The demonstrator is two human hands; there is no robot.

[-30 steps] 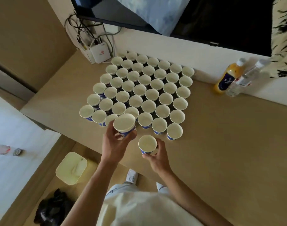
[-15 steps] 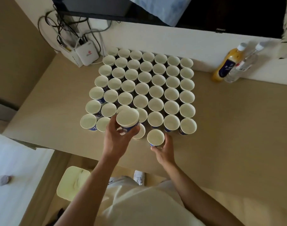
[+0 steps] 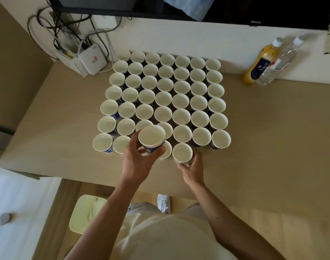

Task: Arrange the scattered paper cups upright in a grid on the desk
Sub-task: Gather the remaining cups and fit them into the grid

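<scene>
**A:** Where do the paper cups (image 3: pixel 166 98) stand?

**B:** Upright, mouths up, packed rim to rim in a square block on the beige desk (image 3: pixel 263 137). The far row sits against the white wall. They are white inside, with blue print on the outer walls where these show.

**A:** And the hands?

**B:** The left hand (image 3: pixel 137 162) grips a lifted cup (image 3: pixel 151 136), with thumb and fingers curled round its blue-printed lower wall. It is held upright above the near rows of the block, so it covers parts of the cups beneath it. The right hand (image 3: pixel 192 169) holds the front cup (image 3: pixel 182 152) low down, thumb on one side and fingers wrapped round the other.

**A:** Is that one on the desk?

**B:** It looks so (its base is hidden by the fingers, so I cannot be certain). It is upright at the near edge of the block, just beside a cup half hidden behind the lifted cup.

**A:** Anything else about?

**B:** On the desk's far right, against the wall, an orange drink bottle (image 3: pixel 259 66) touches a clear water bottle (image 3: pixel 276 66). At the far left is a white router (image 3: pixel 92 60) with a tangle of cables (image 3: pixel 66 30) above it. A dark screen (image 3: pixel 254 12) runs along the top. Below the desk edge are a pale yellow bin (image 3: pixel 87 214) and a white shoe (image 3: pixel 163 202).
</scene>
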